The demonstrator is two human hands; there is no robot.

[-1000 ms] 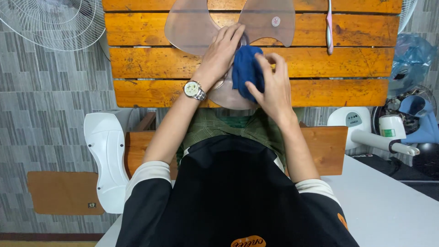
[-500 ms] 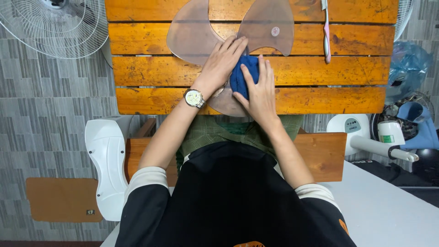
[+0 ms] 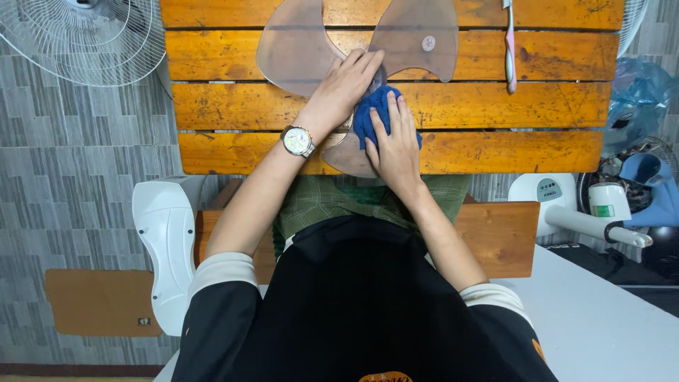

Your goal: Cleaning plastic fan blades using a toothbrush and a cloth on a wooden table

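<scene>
Orange wooden slats [image 3: 212,106] form the table top, and a clear three-bladed fan propeller [image 3: 297,53] lies flat on them. Left hand [image 3: 346,85] presses its hub, fingers together and flat; right hand [image 3: 396,141] clamps a blue cloth [image 3: 368,117] on the near blade. Hard rubbing could flex or crack the thin plastic, or skid it toward the toothbrush [image 3: 511,49].
</scene>
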